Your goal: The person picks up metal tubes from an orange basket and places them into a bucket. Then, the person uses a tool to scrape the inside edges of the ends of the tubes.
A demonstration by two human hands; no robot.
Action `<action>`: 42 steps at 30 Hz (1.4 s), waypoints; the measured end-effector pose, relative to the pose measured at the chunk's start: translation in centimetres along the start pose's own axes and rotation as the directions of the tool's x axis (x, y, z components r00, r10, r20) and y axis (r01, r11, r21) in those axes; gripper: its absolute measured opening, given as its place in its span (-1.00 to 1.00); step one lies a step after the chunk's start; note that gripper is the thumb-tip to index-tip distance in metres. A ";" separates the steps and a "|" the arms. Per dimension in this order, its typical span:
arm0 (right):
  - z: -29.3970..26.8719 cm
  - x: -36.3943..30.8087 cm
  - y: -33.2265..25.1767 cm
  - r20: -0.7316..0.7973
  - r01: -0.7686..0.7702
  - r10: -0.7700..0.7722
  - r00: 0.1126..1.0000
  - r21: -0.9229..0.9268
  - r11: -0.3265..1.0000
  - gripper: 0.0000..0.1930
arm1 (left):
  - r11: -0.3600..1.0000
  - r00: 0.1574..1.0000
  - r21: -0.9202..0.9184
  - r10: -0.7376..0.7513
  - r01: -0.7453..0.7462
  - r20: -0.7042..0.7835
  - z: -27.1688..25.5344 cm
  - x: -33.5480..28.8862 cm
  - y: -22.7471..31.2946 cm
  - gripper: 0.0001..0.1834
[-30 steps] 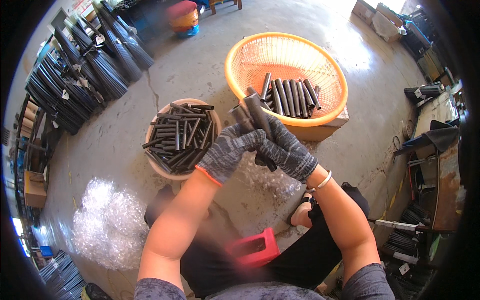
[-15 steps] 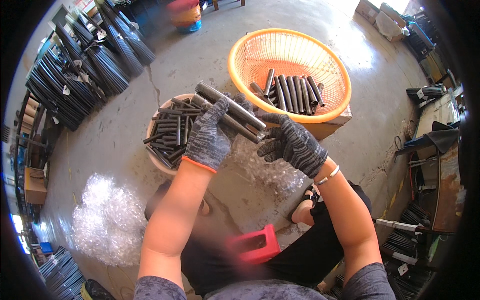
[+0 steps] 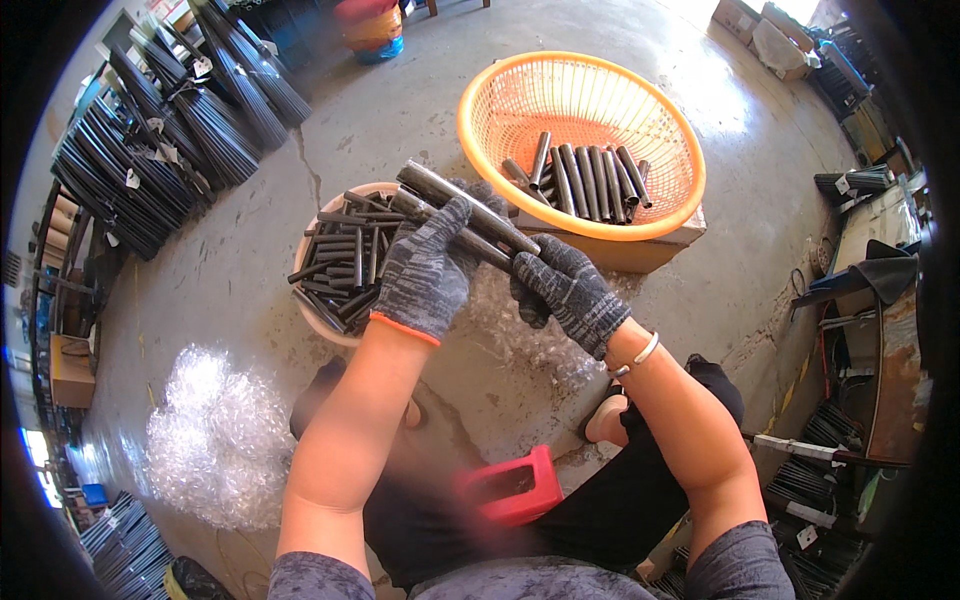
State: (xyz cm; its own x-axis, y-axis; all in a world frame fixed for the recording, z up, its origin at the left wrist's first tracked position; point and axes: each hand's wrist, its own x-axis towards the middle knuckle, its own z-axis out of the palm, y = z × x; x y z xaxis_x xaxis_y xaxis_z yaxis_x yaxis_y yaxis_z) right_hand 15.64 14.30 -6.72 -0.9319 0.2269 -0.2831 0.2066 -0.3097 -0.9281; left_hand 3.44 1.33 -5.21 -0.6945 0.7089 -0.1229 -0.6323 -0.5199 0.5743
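Note:
My left hand (image 3: 428, 272), in a grey knitted glove with an orange cuff, is closed around dark metal tubes (image 3: 440, 187) held side by side at a slant. My right hand (image 3: 572, 295), gloved in the same grey, has its fingers curled at the tubes' lower right ends. Its thumb and some fingertips are partly hidden. Below and left of the tubes, a pale pink basin (image 3: 322, 328) holds many thinner dark tubes (image 3: 335, 272). Beyond my right hand, an orange plastic basket (image 3: 560, 90) contains several dark tubes (image 3: 585, 185) lying together.
The basket rests on a cardboard box (image 3: 650, 252). Crumpled clear plastic (image 3: 215, 440) is heaped on the floor at left, with a smaller heap (image 3: 545, 345) below my hands. A red plastic stool (image 3: 540, 485) is between my legs. Bundled rods (image 3: 130, 170) stand far left; racks (image 3: 830, 430) line the right.
My right hand's fingers have gone from spread apart to curled at the tubes' ends, and its wrist has turned. The tubes have shifted slightly to the right.

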 end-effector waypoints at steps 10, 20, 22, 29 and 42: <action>-1.9 0.1 1.6 0.122 0.413 -0.526 0.842 -0.774 0.481 -0.82 | 0.999 0.992 -0.019 0.049 -0.051 -0.119 -0.8 0.5 0.8 -0.73; -3.8 -1.9 -1.9 -0.084 0.047 -0.037 0.996 0.121 0.992 -0.80 | 0.983 0.945 -0.034 0.163 -0.180 -0.282 -2.7 1.1 4.7 -0.72; -4.2 -2.0 -2.6 -0.076 0.043 -0.041 0.996 0.036 0.998 -0.79 | 0.980 0.940 -0.033 0.177 -0.195 -0.291 -2.4 0.3 4.7 -0.73; -9.4 -1.9 -1.8 -0.249 0.074 -0.132 0.960 -0.227 0.971 -0.82 | 0.893 0.832 -0.013 0.414 -0.450 -0.370 -5.9 1.1 10.4 -0.70; -3.8 -2.7 -1.3 0.199 0.309 -0.248 0.948 -0.758 0.574 -0.29 | 0.982 0.988 0.119 0.139 -0.146 0.068 -4.0 -2.4 6.2 -0.66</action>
State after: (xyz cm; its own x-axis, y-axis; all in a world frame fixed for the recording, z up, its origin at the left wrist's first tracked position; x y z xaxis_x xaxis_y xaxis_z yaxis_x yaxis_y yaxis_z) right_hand 19.04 17.57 -5.63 -0.9941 0.1076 0.0097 0.0563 0.5923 -0.8038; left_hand -0.20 -5.49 -4.57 -0.7506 0.6606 0.0133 -0.4787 -0.5577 0.6781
